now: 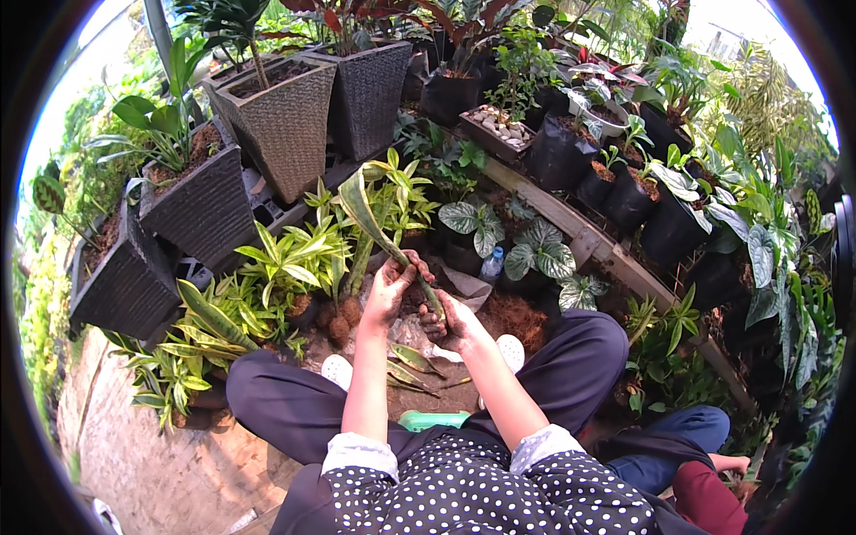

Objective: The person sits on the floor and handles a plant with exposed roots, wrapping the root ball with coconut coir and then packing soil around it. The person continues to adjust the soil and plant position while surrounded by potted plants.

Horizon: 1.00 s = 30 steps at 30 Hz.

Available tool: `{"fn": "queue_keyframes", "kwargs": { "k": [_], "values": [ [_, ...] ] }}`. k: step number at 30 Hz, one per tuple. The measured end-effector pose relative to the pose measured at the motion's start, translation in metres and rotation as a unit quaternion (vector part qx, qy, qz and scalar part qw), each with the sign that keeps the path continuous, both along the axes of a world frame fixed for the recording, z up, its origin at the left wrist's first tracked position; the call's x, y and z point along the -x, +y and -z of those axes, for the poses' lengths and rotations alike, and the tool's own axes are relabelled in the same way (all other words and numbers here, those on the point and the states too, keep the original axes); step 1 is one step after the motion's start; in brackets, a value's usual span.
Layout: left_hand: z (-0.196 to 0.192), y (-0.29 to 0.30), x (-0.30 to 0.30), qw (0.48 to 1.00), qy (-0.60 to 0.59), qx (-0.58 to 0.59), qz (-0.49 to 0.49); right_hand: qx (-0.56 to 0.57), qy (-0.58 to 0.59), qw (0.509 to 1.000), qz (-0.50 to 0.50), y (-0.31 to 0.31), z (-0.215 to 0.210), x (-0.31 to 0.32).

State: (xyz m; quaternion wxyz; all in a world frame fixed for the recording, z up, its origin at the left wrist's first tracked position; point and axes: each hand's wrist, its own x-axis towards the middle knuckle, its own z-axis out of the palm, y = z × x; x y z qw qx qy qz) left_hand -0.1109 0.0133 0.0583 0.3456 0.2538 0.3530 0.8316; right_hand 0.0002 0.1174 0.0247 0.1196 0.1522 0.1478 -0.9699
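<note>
A long snake plant leaf point(364, 212), green with yellowish edges, slants between my hands, its broad tip up and to the left. Closed around its middle is my left hand point(385, 296), the fingers dark with soil. My right hand point(458, 325), just as soiled, grips the narrow lower end; its fingers partly hide that end. Below them, several loose snake plant leaves point(413, 360) lie on the ground between my white shoes point(337, 371). A brown fibrous clump point(517, 323) sits right of my right hand.
Potted yellow-green plants point(299, 259) crowd the left, below tall dark planters point(276, 125). A wooden beam point(615, 259) slants down the right, with black plant bags point(557, 160) behind. A small bottle point(492, 265) stands ahead. Another person's blue-clad leg point(669, 450) is at lower right.
</note>
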Motion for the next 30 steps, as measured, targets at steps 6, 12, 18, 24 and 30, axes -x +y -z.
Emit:
{"fn": "queue_keyframes", "kwargs": {
  "k": [6, 12, 18, 24, 30],
  "values": [
    [-0.002, -0.007, -0.006, 0.994, -0.045, 0.023, -0.097, -0.046, -0.047, 0.997, 0.043, -0.009, -0.058, -0.005],
    [-0.002, -0.003, -0.005, 0.972, -0.106, 0.093, -0.189, -0.088, 0.033, 0.974, 0.206, 0.0, -0.028, -0.021],
    [0.01, -0.004, -0.003, 0.953, -0.16, 0.091, -0.242, -0.332, 0.04, 0.9, 0.279, 0.0, -0.035, -0.033],
    [0.006, -0.004, -0.006, 0.946, -0.172, 0.114, -0.252, -0.668, 0.056, 0.698, 0.253, -0.002, -0.042, -0.03],
    [0.012, -0.004, -0.006, 0.943, -0.16, 0.159, -0.246, -0.63, 0.04, 0.719, 0.289, 0.002, -0.036, -0.03]
  ]
}}
